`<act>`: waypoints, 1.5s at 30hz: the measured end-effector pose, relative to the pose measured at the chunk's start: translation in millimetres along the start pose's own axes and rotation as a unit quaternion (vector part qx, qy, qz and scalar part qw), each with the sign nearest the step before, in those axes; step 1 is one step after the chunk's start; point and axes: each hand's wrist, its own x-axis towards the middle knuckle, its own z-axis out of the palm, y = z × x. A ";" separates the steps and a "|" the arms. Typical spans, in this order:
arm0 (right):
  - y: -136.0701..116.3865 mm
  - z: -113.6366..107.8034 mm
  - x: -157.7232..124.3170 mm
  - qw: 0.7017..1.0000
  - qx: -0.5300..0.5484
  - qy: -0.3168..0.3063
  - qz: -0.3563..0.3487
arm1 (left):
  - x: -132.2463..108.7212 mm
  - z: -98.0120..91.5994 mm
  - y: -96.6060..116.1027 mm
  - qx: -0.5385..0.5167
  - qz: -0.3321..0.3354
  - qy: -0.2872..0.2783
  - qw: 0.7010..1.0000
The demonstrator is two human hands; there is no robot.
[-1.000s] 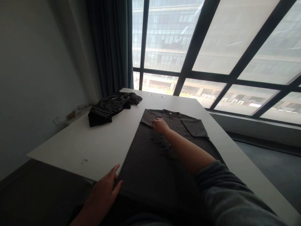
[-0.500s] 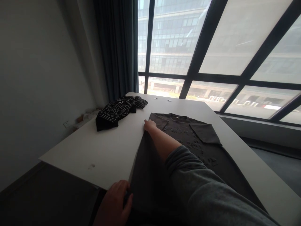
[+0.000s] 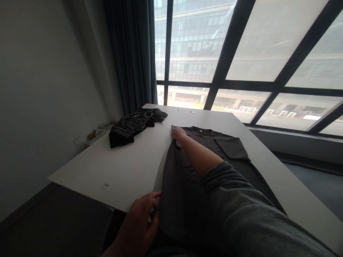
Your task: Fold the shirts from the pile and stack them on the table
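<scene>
Shirt (image 3: 182,203) — likely light, limp; grip by edges. Right hand (image 3: 179,133) pinches shoulder, left hand (image 3: 142,218) side, at tabletop's (image 3: 125,167) near edge.

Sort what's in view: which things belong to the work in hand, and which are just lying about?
In the work:
- grey shirt
- right hand, gripping the shirt's far left corner
- left hand, at its near left edge
- table, underneath

Lying about:
- striped garment, bunched on the table
- clutter by the wall, unclear
</scene>
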 end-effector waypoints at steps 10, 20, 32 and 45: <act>143.2 -9.3 -79.6 0.998 -0.012 -0.005 0.061 | 28.3 37.3 48.9 -0.094 0.129 -0.258 0.953; 132.4 39.5 -90.7 0.999 0.001 -0.010 0.035 | 51.1 75.0 23.9 0.014 0.095 -0.316 0.944; 126.3 44.6 -54.6 0.998 -0.007 -0.011 0.053 | 57.7 67.3 -4.4 -0.010 0.097 -0.348 0.932; 142.5 53.4 72.4 0.998 -0.018 -0.053 0.021 | 62.6 78.7 -30.0 0.038 0.068 -0.310 0.947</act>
